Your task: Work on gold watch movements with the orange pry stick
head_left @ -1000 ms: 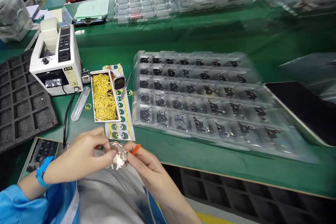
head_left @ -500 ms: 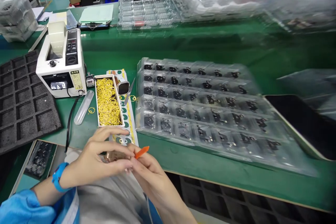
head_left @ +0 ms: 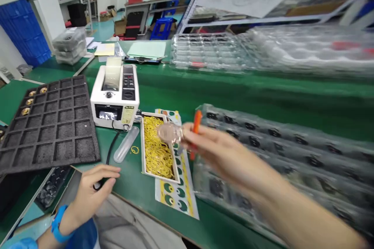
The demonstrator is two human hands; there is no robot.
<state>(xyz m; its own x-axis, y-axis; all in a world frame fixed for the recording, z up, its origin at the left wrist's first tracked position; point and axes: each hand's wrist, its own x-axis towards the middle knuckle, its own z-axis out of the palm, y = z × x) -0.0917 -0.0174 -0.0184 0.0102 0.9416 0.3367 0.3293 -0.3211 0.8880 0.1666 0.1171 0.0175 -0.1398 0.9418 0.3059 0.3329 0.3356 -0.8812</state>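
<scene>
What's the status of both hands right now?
Right hand up, gripping orange pick and watch case; left hand open by table edge; yellow rings beneath.

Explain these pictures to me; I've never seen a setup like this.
No machine is doing the work here. A person is working with bare hands, filmed by one camera worn on their head, looking forward and down. The right hand holds a small shiny round piece and an orange plastic tool. The left hand, with a blue wrist strap, is open by the edge of a green workbench. On the bench are a white tape dispenser, a box of yellow rings, a black foam tray and a clear plastic tray.
</scene>
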